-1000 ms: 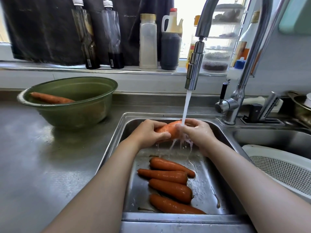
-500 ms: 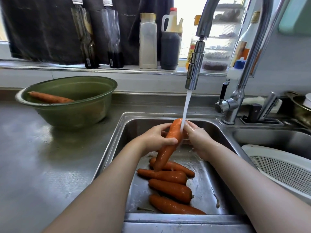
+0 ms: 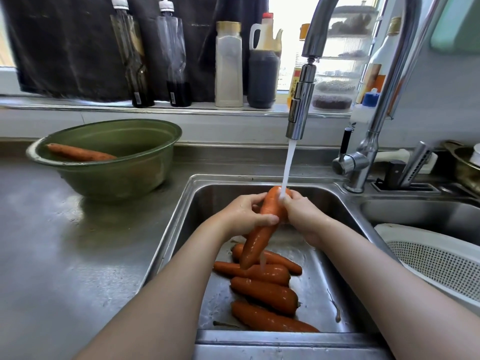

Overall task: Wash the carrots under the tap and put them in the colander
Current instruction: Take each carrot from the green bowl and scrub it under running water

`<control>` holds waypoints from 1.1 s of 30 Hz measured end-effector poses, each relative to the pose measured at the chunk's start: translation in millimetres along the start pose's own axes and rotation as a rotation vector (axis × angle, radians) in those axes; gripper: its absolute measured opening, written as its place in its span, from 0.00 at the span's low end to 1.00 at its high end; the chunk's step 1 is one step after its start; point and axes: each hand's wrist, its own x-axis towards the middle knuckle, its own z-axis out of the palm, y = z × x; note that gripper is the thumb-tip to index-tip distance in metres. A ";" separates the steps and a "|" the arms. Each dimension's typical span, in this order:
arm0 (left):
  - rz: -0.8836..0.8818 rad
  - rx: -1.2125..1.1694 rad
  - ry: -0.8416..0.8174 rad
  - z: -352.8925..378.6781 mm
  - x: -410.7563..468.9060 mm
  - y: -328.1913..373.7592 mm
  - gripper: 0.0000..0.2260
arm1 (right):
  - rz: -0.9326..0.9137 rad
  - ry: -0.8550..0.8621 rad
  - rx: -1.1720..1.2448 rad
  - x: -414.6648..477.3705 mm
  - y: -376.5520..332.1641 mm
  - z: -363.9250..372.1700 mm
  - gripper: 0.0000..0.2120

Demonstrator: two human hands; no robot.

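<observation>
Both hands hold one orange carrot [image 3: 257, 240] upright over the steel sink [image 3: 187, 219], thick end up. Water from the tap [image 3: 298, 110] hits that top end. My left hand [image 3: 244, 214] grips the carrot's middle with the thumb across its front. My right hand [image 3: 301, 211] curls round the upper part from the right. Several more wet carrots [image 3: 265, 292] lie on the sink floor below. One carrot [image 3: 78, 153] lies in the green bowl [image 3: 117, 175] on the counter at left. The white colander [image 3: 436, 261] sits in the right basin, partly cut off by the frame.
Bottles [image 3: 228, 63] and jars stand along the window ledge behind the sink. The tap's lever and base [image 3: 355, 165] rise at the back right, beside a drain rack [image 3: 407, 175] and a metal pot [image 3: 465, 165]. Steel counter [image 3: 65, 255] stretches to the left.
The carrot was turned from lying across between the hands to standing upright, tip down, and the stream now lands on its thick top end.
</observation>
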 end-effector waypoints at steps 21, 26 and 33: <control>0.040 0.003 -0.009 -3.1 4.1 -1.4 0.29 | -0.116 0.244 -0.272 -19.1 -13.3 12.7 0.23; 0.045 -0.015 0.011 -0.1 4.6 -0.4 0.27 | -0.141 0.186 -0.295 -13.3 -10.2 12.2 0.23; 0.019 -0.078 -0.026 -6.3 2.6 -4.5 0.34 | -0.250 0.207 -0.233 -15.2 -12.9 7.7 0.15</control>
